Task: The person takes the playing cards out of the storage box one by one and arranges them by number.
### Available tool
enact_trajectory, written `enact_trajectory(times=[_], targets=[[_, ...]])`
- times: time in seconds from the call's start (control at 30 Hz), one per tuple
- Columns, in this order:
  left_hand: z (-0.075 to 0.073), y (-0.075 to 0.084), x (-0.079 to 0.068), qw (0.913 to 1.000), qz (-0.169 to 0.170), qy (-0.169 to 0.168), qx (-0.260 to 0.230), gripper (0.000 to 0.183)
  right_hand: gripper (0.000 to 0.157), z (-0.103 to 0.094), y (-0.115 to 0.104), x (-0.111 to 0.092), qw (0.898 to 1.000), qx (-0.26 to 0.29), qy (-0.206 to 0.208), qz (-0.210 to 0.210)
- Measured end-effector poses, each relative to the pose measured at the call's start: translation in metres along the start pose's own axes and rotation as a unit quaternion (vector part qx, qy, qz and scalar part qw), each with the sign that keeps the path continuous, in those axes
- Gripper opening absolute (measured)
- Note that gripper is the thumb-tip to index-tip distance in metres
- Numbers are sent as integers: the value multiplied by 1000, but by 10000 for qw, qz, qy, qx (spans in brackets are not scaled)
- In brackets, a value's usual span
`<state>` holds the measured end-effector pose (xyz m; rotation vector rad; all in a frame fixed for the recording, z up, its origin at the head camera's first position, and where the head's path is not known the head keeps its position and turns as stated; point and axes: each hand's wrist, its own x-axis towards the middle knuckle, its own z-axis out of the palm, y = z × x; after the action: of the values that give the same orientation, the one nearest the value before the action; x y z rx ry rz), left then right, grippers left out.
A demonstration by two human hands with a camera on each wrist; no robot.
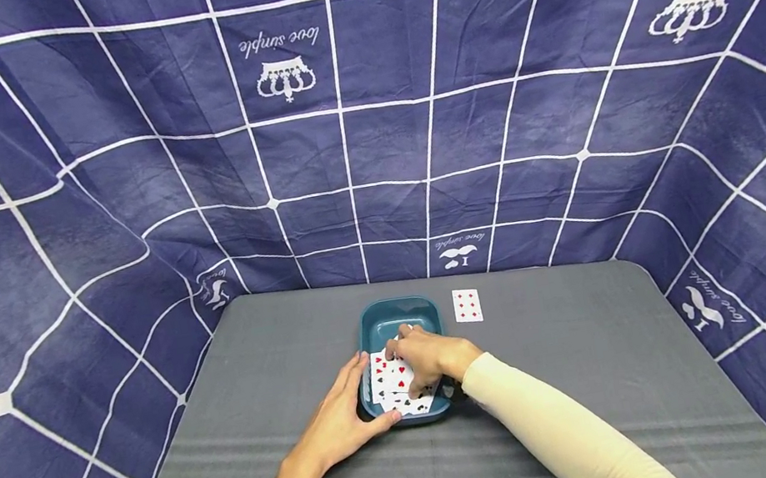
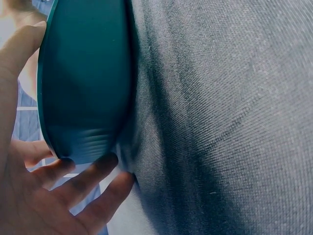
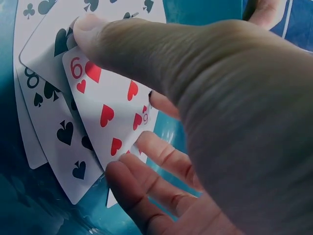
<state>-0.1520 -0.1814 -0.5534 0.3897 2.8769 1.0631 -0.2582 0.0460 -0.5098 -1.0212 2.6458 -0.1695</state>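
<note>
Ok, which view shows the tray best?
The head view, since most of the tray shows there. The left wrist view catches its outer side; the right wrist view, parts of its inside around the cards.

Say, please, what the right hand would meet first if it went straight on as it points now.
Most likely the playing cards inside the teal tub: the right hand points down into it, over them. Depth is unclear; it may touch them already.

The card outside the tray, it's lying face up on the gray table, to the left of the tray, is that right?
Not quite: the head view shows the card to the right of the tray, face up on the gray table.
</note>
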Motion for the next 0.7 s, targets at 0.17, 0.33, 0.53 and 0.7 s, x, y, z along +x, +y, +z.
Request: enact_trajectory(times=[0.17, 0.33, 0.53, 0.7], targets=[[0, 0, 0, 9999, 59, 46, -79, 120, 76, 0, 1, 0, 10000, 36, 37, -7], [1, 1, 0, 9998, 13, -4, -203, 122, 72, -2, 2, -3, 9996, 282, 36, -26], [0, 3, 2, 9994, -29, 1, -336, 125, 66, -11, 5, -11, 9977, 628, 227, -140], [0, 5, 1, 9991, -104, 57, -415, 124, 67, -19, 9, -17, 9939, 980, 422, -268]])
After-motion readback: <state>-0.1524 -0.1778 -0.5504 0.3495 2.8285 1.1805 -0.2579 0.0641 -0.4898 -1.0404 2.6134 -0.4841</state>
